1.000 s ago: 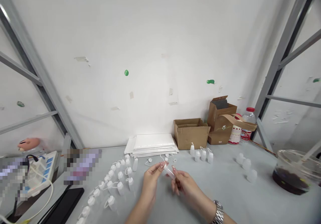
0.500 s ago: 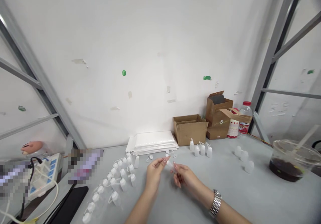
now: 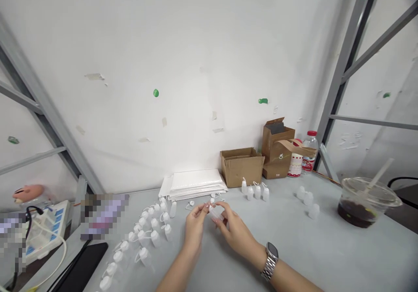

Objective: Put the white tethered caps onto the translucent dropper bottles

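Observation:
A small translucent squeeze bottle [image 3: 215, 212] is tilted between my hands above the grey table. My right hand [image 3: 235, 231] is closed around its body, with thumb and fingers on opposite sides. At the bottle's upper left end, the fingertips of my left hand [image 3: 195, 227] are pinched together; whether a cap is between them is too small to tell. Behind the hands lies a loose white cap [image 3: 191, 203] with a strap. To the left stand several white-capped bottles [image 3: 154, 238] in uneven rows.
White padded envelopes [image 3: 196, 185] are stacked by the wall, beside an open cardboard box [image 3: 242, 170] and a brown paper bag [image 3: 279, 152]. Several capped bottles [image 3: 257, 191] stand before the box. Uncapped bottles [image 3: 307, 198] and an iced drink cup [image 3: 359, 207] are at right; a black phone [image 3: 81, 268] at left.
My right hand has shifted its grip, its fingers now curled over the bottle and closer to my left hand. The whole view has swung slightly right.

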Demonstrator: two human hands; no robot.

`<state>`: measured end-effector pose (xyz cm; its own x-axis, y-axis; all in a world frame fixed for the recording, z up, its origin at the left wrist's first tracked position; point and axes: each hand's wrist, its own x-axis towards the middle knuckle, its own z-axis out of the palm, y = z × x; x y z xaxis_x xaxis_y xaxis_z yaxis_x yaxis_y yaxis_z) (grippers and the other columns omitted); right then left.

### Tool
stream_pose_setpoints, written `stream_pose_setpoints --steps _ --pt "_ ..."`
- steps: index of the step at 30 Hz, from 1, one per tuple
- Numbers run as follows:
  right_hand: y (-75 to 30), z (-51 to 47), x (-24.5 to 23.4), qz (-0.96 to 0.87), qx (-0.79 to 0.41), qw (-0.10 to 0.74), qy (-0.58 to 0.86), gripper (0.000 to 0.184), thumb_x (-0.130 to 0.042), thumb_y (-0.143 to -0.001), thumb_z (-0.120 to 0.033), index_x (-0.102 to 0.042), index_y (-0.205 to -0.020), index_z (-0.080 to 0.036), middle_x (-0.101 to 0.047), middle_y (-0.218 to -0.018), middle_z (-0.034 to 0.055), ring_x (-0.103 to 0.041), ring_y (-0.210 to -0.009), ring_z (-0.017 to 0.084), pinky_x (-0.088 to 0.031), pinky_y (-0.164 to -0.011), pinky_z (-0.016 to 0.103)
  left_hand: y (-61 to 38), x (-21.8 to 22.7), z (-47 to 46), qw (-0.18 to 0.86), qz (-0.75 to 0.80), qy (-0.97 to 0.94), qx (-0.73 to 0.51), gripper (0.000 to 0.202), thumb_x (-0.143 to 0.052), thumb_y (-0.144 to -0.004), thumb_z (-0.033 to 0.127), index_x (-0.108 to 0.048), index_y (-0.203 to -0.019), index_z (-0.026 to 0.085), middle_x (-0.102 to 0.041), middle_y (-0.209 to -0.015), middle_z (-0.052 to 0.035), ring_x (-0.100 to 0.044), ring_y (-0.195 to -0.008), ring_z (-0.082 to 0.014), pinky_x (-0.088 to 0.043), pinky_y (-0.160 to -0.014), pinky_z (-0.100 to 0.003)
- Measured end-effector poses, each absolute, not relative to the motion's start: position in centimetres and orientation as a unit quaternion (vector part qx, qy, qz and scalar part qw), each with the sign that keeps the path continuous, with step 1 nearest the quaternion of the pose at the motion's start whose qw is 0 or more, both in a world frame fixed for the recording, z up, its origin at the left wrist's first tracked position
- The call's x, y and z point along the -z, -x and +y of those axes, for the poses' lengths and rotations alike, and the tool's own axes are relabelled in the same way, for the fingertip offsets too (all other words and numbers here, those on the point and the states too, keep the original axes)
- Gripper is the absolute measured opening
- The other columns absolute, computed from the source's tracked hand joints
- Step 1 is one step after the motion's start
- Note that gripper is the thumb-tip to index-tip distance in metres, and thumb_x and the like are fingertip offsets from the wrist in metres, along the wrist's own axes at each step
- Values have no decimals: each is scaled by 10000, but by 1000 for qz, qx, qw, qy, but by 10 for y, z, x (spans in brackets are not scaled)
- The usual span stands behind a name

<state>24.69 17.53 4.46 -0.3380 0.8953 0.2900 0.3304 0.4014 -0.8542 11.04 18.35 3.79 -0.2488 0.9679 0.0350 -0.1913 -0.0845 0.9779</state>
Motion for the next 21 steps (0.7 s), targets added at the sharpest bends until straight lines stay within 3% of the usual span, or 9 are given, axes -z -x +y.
stream_pose_setpoints --steps 7,21 --pt "-245 171 -54 -798 -286 334 412 325 -361 -886 -306 -432 -1199 -256 -597 -660 -2 -525 -658 182 -365 -706 284 -107 -40 182 487 485 -364 -628 313 -702 -571 427 -693 -697 141 -696 -750 -63 -604 -789 -196 -428 -788 -312" --pt "-246 174 -53 -781 -359 327 392 334 -329 -891 -399 -416 -1170 -236 -549 -606 -36 -509 -578 149 -372 -626 247 -103 -45 179 498 495 -347 -622 273 -741 -517 407 -644 -544 154 -613 -565 3 -523 -626 -136 -397 -659 -248"
